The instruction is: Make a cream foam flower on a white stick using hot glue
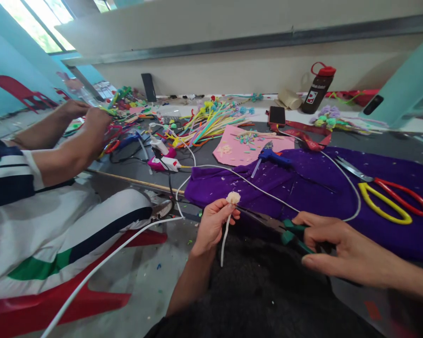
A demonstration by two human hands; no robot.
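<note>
Between its thumb and fingers, my left hand (211,225) pinches a cream fluffy pipe-cleaner flower (233,197). Its white stem (224,246) hangs down below the fingers. My right hand (345,246) is closed around the green handles of a pair of scissors (289,231), whose blades point left toward the flower. The blade tips come close to my left fingers; whether they touch the flower I cannot tell. A purple cloth (211,188) lies beyond both hands, with a blue glue gun (277,157) and large red-and-yellow-handled scissors (395,190) on it.
Pink paper (227,148) carries small trimmings. Behind it lie colourful pipe cleaners (200,129), a phone (277,116) and a bottle (316,91). A white cable (264,190) crosses the cloth from a power strip (165,163). At left, a co-worker's hands (97,122) work.
</note>
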